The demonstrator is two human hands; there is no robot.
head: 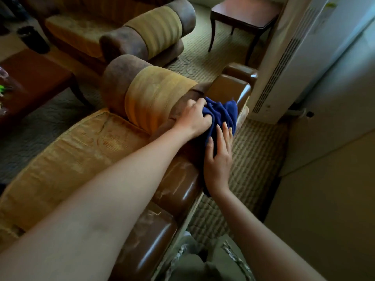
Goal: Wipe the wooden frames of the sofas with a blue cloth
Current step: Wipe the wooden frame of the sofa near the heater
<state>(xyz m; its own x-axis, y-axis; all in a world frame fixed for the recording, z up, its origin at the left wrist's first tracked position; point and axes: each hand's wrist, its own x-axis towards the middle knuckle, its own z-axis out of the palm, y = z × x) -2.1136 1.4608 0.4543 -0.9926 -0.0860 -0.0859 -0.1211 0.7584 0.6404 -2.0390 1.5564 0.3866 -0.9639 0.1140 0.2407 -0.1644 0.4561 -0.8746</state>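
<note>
A glossy brown wooden frame runs along the back of the near sofa, from the bottom middle up to its far end. A dark blue cloth lies bunched on the frame near that end. My left hand grips the cloth's left side beside the rolled armrest. My right hand lies flat on the cloth's lower part, pressing it against the frame's outer side. Part of the cloth hangs below my right wrist.
A second sofa stands beyond. A dark wooden side table is at the top right, and a low red-brown table at the left. A white appliance stands close to the frame's far end. Patterned carpet covers the floor.
</note>
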